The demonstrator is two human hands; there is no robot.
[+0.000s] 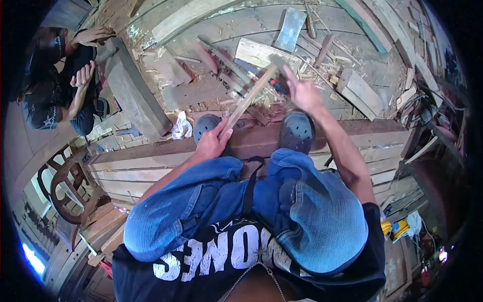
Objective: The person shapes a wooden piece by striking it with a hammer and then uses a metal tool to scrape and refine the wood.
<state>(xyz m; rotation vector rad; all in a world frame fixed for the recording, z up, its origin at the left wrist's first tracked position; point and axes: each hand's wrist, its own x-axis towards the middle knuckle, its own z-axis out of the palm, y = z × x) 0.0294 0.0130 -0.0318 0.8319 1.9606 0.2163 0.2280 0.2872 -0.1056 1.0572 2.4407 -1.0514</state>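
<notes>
My left hand (pixel 214 143) is closed round the lower end of a narrow wooden strip (pixel 249 98), which slants up and to the right over the floor. At the strip's upper end is my right hand (pixel 304 94), its fingers curled and slightly blurred. A small greyish patch (pixel 278 61) shows by those fingertips; what it is, I cannot make out. Just behind the strip lies a tool with a black and red handle (pixel 278 86) and a bluish blade, partly hidden. A pale wood block (pixel 255 52) sits beyond it.
Wood shavings and offcuts cover the floor around a flat grey-blue piece (pixel 291 29) and a squared block (pixel 359 93). A heavy beam (pixel 133 90) stands at left, beside another person (pixel 50 100) seated. A white crumpled cloth (pixel 181 126) lies near my shoe (pixel 297 132).
</notes>
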